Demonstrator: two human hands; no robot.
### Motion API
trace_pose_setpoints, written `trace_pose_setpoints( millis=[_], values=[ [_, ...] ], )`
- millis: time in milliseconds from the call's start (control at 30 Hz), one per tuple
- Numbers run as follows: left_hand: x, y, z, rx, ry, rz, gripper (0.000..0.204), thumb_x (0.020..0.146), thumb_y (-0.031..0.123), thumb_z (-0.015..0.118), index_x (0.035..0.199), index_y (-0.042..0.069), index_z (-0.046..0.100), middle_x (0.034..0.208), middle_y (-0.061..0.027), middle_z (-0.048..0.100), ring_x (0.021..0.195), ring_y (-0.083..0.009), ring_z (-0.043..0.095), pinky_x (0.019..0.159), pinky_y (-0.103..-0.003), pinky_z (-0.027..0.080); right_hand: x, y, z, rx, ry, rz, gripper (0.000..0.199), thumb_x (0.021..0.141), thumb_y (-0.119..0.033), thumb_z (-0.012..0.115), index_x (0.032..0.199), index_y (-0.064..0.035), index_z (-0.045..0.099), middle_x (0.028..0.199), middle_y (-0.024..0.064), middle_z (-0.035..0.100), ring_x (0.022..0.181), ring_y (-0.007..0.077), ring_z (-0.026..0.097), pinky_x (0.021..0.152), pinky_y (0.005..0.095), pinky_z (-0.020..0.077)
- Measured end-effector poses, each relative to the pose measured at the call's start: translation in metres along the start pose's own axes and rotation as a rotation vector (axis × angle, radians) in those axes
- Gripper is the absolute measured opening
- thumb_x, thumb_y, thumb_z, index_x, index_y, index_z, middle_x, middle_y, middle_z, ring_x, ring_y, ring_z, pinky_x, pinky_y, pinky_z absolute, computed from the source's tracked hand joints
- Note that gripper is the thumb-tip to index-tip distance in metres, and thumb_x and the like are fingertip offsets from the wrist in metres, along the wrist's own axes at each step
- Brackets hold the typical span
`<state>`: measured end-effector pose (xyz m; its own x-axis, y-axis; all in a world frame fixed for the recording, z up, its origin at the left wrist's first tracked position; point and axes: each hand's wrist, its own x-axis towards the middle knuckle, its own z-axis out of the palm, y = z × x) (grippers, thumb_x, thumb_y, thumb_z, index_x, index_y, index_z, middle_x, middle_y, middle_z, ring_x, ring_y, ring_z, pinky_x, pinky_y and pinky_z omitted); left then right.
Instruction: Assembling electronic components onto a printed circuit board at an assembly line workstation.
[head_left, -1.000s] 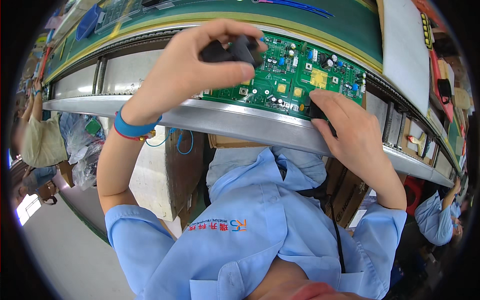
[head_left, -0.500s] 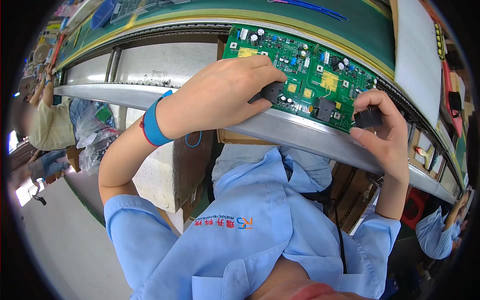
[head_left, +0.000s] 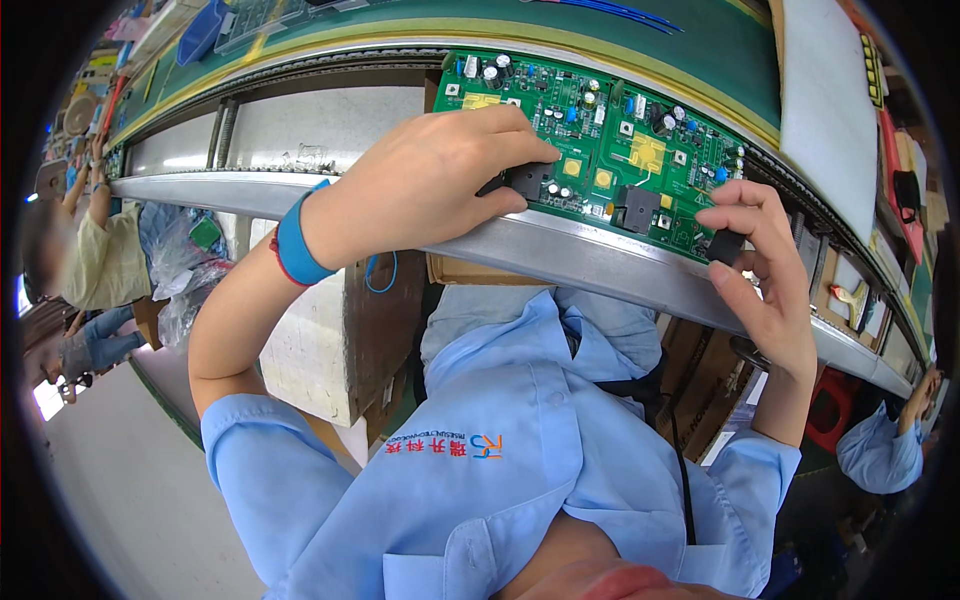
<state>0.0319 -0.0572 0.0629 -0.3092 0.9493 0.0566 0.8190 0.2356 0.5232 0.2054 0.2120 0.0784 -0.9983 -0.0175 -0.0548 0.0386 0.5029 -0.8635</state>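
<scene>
The left hand (head_left: 435,170) pinches a block (head_left: 530,182) on the board (head_left: 590,150), I'd guess steadying it; the right hand (head_left: 778,272), loosely curled, holds a second block (head_left: 726,247).

I see a green circuit board (head_left: 590,150) speckled with blue, white and silver parts (head_left: 571,115) and yellow patches (head_left: 648,152); the blocks (head_left: 636,208) on it are black, like the piece (head_left: 725,246) in the right hand (head_left: 775,290). The wristband (head_left: 302,240) is bright blue, the string (head_left: 280,258) beside it red, the shirt (head_left: 480,390) plain light blue with red, blue and orange stitching (head_left: 458,447), the rail (head_left: 580,248) silver, the counter (head_left: 560,28) green edged in yellow
</scene>
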Motion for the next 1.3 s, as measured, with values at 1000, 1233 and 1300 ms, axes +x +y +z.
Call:
trace_pose_setpoints(
  millis=[1000,1233,1300],
  values=[
    [-0.038,-0.011,-0.019,-0.259,0.165,-0.237,0.054,0.075,0.002,0.073,0.127,0.005,0.057,0.104,-0.0064,0.059,0.093,-0.0169,0.056,0.086,-0.03,0.047,0.001,0.0,0.021,-0.526,0.083,-0.059,0.037,0.075,-0.008,0.074,0.111,-0.0085,0.064,0.112,0.0073,0.068,0.093,0.0234,0.068,0.064,0.0287,0.0542],
    [-0.032,-0.008,-0.017,0.129,0.091,-0.096,0.046,0.07,0.0,0.072,0.114,0.007,0.061,0.107,-0.0114,0.061,0.093,-0.0321,0.061,0.077,-0.039,0.05,0.002,0.006,0.018,-0.449,0.082,-0.068,0.037,0.075,-0.007,0.074,0.111,-0.008,0.066,0.115,0.0086,0.067,0.091,0.0212,0.068,0.067,0.0273,0.0541],
    [-0.029,-0.007,-0.02,0.11,0.05,-0.11,0.046,0.069,0.001,0.073,0.114,0.007,0.061,0.105,-0.0115,0.061,0.091,-0.0319,0.06,0.076,-0.04,0.05,0.005,0.009,0.012,-0.39,0.057,-0.05,0.037,0.075,-0.007,0.074,0.111,-0.008,0.066,0.116,0.009,0.067,0.085,0.0188,0.068,0.065,0.0267,0.0532]
  ],
)
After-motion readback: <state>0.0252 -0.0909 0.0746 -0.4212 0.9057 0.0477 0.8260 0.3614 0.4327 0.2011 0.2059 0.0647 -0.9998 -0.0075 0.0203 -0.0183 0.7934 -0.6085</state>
